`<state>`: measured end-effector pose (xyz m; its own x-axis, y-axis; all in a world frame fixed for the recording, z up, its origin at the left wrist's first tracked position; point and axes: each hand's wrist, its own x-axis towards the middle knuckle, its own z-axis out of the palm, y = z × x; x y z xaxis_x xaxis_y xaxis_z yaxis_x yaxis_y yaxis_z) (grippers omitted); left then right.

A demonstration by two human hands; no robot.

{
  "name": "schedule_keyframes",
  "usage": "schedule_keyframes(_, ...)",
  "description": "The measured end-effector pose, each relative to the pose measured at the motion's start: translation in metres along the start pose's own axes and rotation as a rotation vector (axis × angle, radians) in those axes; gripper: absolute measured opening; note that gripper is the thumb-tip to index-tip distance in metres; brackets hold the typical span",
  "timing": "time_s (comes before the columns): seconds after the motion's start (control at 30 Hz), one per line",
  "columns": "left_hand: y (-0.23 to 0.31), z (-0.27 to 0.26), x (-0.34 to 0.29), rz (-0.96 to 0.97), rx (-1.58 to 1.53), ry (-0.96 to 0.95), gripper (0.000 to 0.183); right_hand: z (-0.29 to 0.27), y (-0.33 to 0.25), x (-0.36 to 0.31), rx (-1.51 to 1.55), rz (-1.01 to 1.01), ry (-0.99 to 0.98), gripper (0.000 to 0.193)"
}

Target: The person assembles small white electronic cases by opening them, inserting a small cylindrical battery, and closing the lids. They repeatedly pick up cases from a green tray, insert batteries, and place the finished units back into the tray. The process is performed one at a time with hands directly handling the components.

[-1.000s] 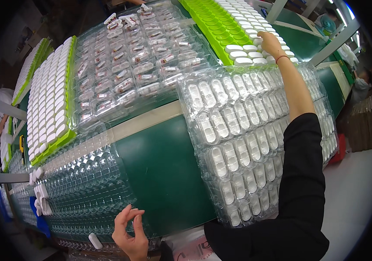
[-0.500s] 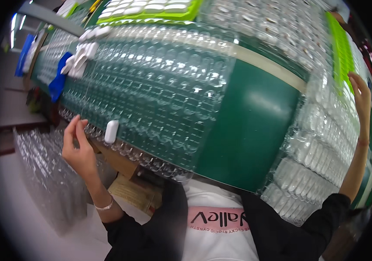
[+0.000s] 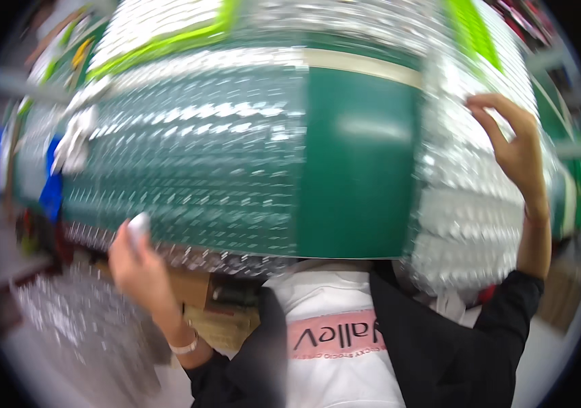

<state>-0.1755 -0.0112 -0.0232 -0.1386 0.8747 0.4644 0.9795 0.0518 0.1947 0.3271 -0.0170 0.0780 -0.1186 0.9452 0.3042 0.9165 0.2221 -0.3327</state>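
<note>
My left hand (image 3: 142, 268) is at the front left edge of the clear moulded plastic tray (image 3: 195, 163), its thumb and fingers closed on a small white rounded piece (image 3: 139, 223). Motion blurs the fingertips, and part of the piece is hidden by them. Over the stacked clear plastic trays (image 3: 470, 217) on the right hangs my right hand (image 3: 511, 139). Its thumb and forefinger curve toward each other with a gap between, and I see nothing in them.
Several white pieces (image 3: 76, 139) and a blue item (image 3: 51, 180) lie at the left. Bright green trays of white pieces (image 3: 161, 47) stand farther back. A green tabletop (image 3: 358, 177) shows between the clear trays. Plastic-wrapped material (image 3: 86, 333) and a cardboard box (image 3: 219, 326) are below.
The view has turned to the right. My left hand, beside the white piece before, now has it between its fingers. My right hand has come inward over the stacked trays.
</note>
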Motion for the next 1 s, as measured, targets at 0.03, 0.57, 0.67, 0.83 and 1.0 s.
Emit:
schedule_keyframes(0.03, 0.017, -0.015, 0.0, -0.027, 0.011, 0.06, 0.03, -0.01, 0.002, -0.009, -0.013, 0.039, 0.016, 0.015)
schedule_keyframes(0.57, 0.223, -0.023, -0.07, 0.164, -1.706, -1.1, 0.033, -0.064, 0.002, -0.251, -0.254, 0.975, -0.007, 0.019)
schedule_keyframes(0.67, 0.225, -0.02, -0.078, 0.155, -1.703, -1.159, 0.034, -0.047, -0.022, -0.252, -0.253, 1.125, 0.016, 0.021)
schedule_keyframes(0.83, 0.227, -0.017, -0.078, 0.128, -1.71, -1.186, 0.036, -0.038, -0.009, -0.268, -0.289, 0.923, 0.11, 0.015)
schedule_keyframes(1.0, 0.228, -0.017, -0.073, -0.021, -1.665, -1.143, 0.038, -0.045, -0.018, -0.244, 0.167, 0.893, 0.338, 0.01)
